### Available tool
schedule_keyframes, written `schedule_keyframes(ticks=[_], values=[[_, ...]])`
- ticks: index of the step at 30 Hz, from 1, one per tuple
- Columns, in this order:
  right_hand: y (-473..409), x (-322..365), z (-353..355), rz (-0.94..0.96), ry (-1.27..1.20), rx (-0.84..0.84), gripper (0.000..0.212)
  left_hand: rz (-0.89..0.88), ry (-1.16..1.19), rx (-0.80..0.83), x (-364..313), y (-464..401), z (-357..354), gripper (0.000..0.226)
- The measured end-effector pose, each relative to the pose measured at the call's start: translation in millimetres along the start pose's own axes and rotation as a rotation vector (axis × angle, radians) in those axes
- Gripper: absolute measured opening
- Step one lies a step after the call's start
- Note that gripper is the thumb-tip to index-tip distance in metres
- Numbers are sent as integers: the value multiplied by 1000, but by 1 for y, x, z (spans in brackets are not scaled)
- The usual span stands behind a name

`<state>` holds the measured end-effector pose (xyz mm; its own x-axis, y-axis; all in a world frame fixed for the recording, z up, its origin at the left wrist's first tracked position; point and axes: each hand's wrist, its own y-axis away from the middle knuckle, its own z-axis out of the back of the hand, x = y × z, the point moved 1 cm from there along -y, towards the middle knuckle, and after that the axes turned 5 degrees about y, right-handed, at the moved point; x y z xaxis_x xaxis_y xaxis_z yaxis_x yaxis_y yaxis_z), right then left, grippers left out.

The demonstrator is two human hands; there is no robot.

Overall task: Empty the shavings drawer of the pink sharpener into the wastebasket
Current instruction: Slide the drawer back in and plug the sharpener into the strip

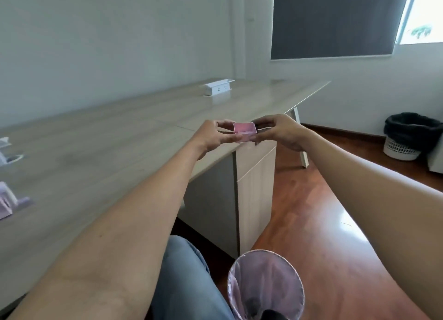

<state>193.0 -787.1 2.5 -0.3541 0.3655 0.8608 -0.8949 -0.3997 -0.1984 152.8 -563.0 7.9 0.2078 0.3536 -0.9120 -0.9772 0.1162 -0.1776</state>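
We pinch the pink drawer (245,130) mid-frame between left hand (214,137) and right hand (278,132), over the tabletop (96,147) edge; wastebasket (266,288) at bottom.

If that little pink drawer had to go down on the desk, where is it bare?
The desk is bare across its broad middle, from the white socket box at the back to the near edge, and rightward to the far corner. Only the left edge is crowded, with pale lilac items. Both hands, left and right, hold the drawer.
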Motion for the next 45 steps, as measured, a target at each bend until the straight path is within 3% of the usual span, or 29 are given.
schedule_keyframes(ticks=[12,24,30,35,45], values=[[-71,100,-83,207,-86,123,52,-33,-57,-201,-24,44,133,48],[-110,203,-242,349,-216,373,42,39,-203,-458,-18,150,282,48],[-114,247,-323,415,-222,489,48,103,-238,-629,-10,211,337,54],[-108,271,-383,431,-210,579,52,153,-208,-703,8,264,368,42],[-95,269,-452,396,-172,722,67,199,-144,-946,50,353,411,48]])
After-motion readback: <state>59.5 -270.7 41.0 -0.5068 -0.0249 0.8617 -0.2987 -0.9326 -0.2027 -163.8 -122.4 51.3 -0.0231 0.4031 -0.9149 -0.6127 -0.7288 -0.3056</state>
